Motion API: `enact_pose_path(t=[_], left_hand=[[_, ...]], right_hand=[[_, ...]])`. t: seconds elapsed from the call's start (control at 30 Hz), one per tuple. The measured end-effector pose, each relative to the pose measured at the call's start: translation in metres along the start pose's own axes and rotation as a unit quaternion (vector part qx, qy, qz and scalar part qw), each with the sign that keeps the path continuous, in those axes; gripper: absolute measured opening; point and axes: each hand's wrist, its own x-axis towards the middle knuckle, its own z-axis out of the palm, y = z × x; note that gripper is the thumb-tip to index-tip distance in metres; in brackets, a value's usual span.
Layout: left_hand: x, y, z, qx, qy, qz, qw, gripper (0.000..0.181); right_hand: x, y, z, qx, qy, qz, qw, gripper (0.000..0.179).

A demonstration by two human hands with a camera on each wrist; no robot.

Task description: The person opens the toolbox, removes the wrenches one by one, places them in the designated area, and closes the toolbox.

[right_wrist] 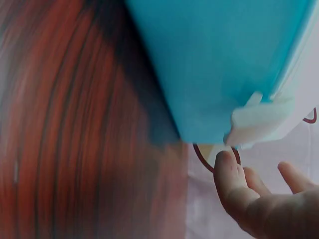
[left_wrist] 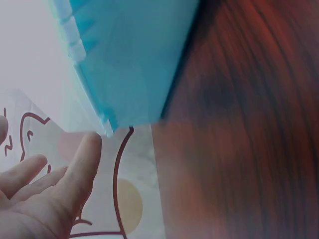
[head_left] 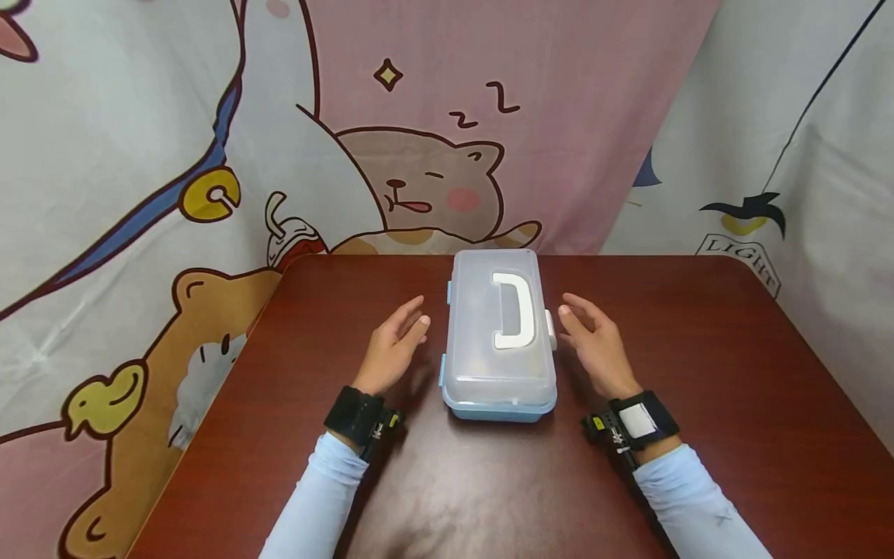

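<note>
A plastic storage box with a translucent lid, a light blue base and a white carry handle lies on the table, its lid down. On its right side is a white latch; small blue hinges show along the left side. My left hand hovers just left of the box, apart from it, fingers relaxed and empty. To the right, my right hand is close to the latch, its fingers loosely bent and holding nothing. What the box contains cannot be made out through the lid.
The dark red-brown wooden table extends on both sides of the box. Behind its far edge hangs a cartoon-printed cloth. Each wrist wears a black strap with a small camera.
</note>
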Motion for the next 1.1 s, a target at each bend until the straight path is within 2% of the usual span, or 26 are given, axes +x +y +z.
enact_pose_path(t=[0.07,0.17,0.33,0.5,0.77,1.1], left_hand=[[0.004,-0.001,0.002,-0.029,-0.005,-0.016,0.9994,0.052],[0.01,-0.003,0.006,-0.067,-0.017,-0.037,0.9969,0.051],[0.019,-0.005,0.015,-0.113,-0.033,-0.063,0.991,0.052],[0.022,-0.006,0.025,-0.144,-0.036,-0.078,0.9858,0.05],[0.021,-0.006,0.033,-0.213,-0.022,-0.076,0.9739,0.041],[0.021,-0.01,0.038,-0.23,-0.023,-0.051,0.9716,0.042]], right_hand=[[0.001,-0.002,0.003,0.04,-0.005,0.026,0.9988,0.06],[0.003,-0.002,0.006,0.065,-0.017,0.055,0.9962,0.063],[0.005,0.001,0.01,0.05,-0.031,0.079,0.9951,0.066],[0.008,0.006,0.015,0.045,-0.017,0.093,0.9945,0.059],[0.009,0.006,0.018,0.054,-0.005,0.1,0.9935,0.056],[0.009,0.003,0.019,0.066,0.004,0.107,0.992,0.051]])
